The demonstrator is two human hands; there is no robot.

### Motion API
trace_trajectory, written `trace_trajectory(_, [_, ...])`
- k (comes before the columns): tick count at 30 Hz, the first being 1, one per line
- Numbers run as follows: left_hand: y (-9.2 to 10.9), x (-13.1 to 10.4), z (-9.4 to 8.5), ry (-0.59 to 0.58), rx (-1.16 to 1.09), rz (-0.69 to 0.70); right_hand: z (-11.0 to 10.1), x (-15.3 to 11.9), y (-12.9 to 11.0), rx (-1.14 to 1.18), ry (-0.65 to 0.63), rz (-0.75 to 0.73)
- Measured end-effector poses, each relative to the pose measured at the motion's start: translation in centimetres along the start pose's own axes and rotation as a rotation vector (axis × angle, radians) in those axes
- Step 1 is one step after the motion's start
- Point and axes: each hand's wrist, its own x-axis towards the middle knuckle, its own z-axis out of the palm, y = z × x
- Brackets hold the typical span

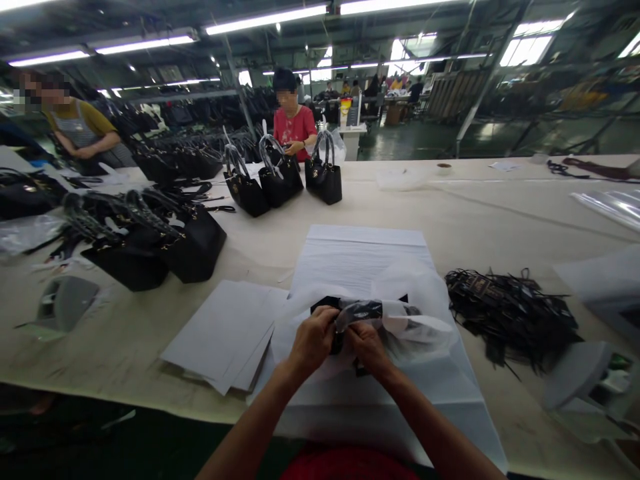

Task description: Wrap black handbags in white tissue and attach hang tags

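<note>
In front of me a black bag, partly covered by thin translucent wrapping, lies on a stack of white paper sheets. My left hand is closed at the bag's left part, fingertips bent around a black piece. Close beside it, my right hand pinches at the lower edge of the plastic-covered handle. Both hands nearly touch. What exactly lies between the fingertips is too small and hidden to tell.
Grey-white boards lie left; black tags with cords are heaped right. Tape dispensers stand at both sides. Black handbags stand left and further back. Across the table is a person in red, another at far left.
</note>
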Motion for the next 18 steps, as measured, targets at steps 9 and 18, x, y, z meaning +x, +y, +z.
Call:
trace_trajectory(9, [-0.4,2.4,0.8,-0.21,0.234,-0.097,-0.3,-0.8,-1.3,-0.017,0.024,0.016])
trace_trajectory(18, [-2.1,-1.7,-2.1,-0.107,0.445,0.076,-1.1,-2.8,-0.2,-0.201,0.072,-0.048])
